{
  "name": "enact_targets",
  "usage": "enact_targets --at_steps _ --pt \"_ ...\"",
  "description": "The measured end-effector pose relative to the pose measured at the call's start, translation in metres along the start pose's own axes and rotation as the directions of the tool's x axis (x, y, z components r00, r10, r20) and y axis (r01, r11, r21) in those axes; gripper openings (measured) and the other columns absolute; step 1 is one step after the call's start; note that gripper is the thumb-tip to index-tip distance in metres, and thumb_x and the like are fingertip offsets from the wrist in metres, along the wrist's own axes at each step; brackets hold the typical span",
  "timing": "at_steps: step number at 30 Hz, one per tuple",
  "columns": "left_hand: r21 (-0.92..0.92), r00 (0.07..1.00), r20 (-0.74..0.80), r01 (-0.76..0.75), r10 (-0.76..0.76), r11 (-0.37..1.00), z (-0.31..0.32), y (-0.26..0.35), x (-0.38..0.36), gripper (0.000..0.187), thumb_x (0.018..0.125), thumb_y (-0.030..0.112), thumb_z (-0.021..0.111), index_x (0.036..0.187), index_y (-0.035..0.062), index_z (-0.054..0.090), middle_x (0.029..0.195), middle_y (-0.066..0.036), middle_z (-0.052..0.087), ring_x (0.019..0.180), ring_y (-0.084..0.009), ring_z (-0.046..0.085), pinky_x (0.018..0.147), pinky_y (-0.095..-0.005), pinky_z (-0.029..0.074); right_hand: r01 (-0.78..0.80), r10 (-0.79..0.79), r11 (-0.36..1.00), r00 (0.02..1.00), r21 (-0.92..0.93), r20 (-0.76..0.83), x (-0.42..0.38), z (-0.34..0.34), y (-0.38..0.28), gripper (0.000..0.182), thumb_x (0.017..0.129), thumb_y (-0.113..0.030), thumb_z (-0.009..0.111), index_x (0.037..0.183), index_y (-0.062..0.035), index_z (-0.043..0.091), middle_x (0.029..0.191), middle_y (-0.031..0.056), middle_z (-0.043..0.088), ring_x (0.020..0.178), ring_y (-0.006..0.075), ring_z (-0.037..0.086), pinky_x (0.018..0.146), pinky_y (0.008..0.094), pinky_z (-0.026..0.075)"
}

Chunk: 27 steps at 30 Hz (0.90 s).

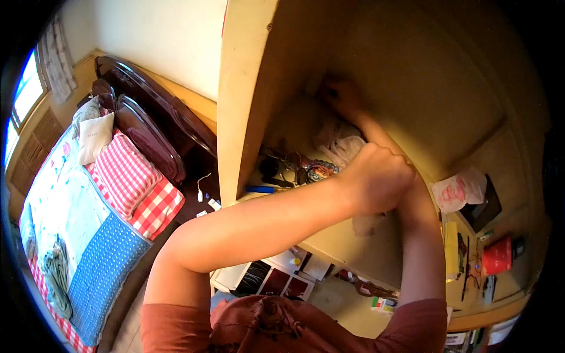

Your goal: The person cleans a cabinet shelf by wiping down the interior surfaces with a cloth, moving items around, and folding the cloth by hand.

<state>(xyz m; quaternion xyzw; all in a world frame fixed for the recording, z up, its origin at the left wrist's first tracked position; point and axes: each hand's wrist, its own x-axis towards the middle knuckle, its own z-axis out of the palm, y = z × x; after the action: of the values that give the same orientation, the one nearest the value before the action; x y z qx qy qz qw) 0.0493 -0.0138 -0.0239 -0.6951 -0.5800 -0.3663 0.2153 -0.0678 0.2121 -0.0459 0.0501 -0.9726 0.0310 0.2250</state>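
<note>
My right hand [342, 96] reaches deep into the shadowed inner corner of a cream cupboard compartment. Its fingers look curled near a small pale patch, and what they hold is too dark to name. My left hand [379, 179] is closed in a fist and crosses over my right forearm; whatever is inside it is hidden. Just behind the left fist lies a crumpled whitish plastic bag [340, 141]. Beside the bag are a round, colourful patterned item [321, 170], tangled dark cords or glasses [288, 162] and a blue pen-like object [260, 189].
The cupboard's side panel [238, 88] stands upright at left. On the right are a white bag with a red print [460, 189] and a red cup-like container [498, 255]. Open storage [276, 282] lies below my arms. A bed [109, 253] is at far left.
</note>
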Motion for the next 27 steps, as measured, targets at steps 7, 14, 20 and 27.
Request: enact_targets --at_steps 7,14,20,27 --pt "0.02 0.996 0.074 -0.057 0.056 0.998 -0.01 0.003 0.0 0.012 0.078 0.018 0.065 0.083 0.0076 0.069 0.075 -0.014 0.071 0.067 -0.032 0.072 0.054 -0.0452 0.053 -0.071 0.043 0.96 0.993 -0.27 -0.11 0.003 0.017 0.002 0.024 0.087 -0.011 0.06 0.107 -0.0047 0.073 0.109 0.024 0.07 0.099 0.0435 0.066 0.09 0.051 0.053" --pt "-0.044 0.999 0.038 -0.029 0.03 0.999 -0.004 0.003 0.001 0.013 0.08 0.018 0.065 0.082 0.0062 0.068 0.077 -0.015 0.071 0.066 -0.0343 0.071 0.054 -0.0458 0.053 -0.16 0.172 0.976 0.982 -0.146 0.077 -0.014 -0.03 0.004 0.026 0.097 -0.021 0.058 0.114 -0.0113 0.073 0.119 0.0181 0.069 0.109 0.038 0.065 0.096 0.0453 0.052" --pt "-0.051 0.998 0.05 -0.022 0.025 0.998 -0.007 0.003 0.0 0.011 0.079 0.018 0.065 0.081 0.0068 0.068 0.079 -0.015 0.071 0.067 -0.0338 0.071 0.056 -0.0469 0.054 -0.281 0.297 0.941 0.953 -0.189 0.06 -0.019 -0.059 -0.03 0.027 0.097 -0.023 0.056 0.115 -0.0096 0.073 0.118 0.02 0.069 0.107 0.0388 0.066 0.095 0.0459 0.052" --pt "-0.054 0.994 0.1 0.039 -0.033 0.998 -0.005 0.001 0.001 0.007 0.076 0.015 0.065 0.075 0.0086 0.067 0.079 -0.015 0.072 0.068 -0.0336 0.071 0.057 -0.0461 0.055 -0.131 0.161 0.938 0.984 -0.322 0.071 -0.007 -0.012 -0.003 0.03 0.095 -0.008 0.048 0.103 0.0009 0.074 0.107 0.0264 0.07 0.097 0.0423 0.068 0.089 0.0516 0.055"
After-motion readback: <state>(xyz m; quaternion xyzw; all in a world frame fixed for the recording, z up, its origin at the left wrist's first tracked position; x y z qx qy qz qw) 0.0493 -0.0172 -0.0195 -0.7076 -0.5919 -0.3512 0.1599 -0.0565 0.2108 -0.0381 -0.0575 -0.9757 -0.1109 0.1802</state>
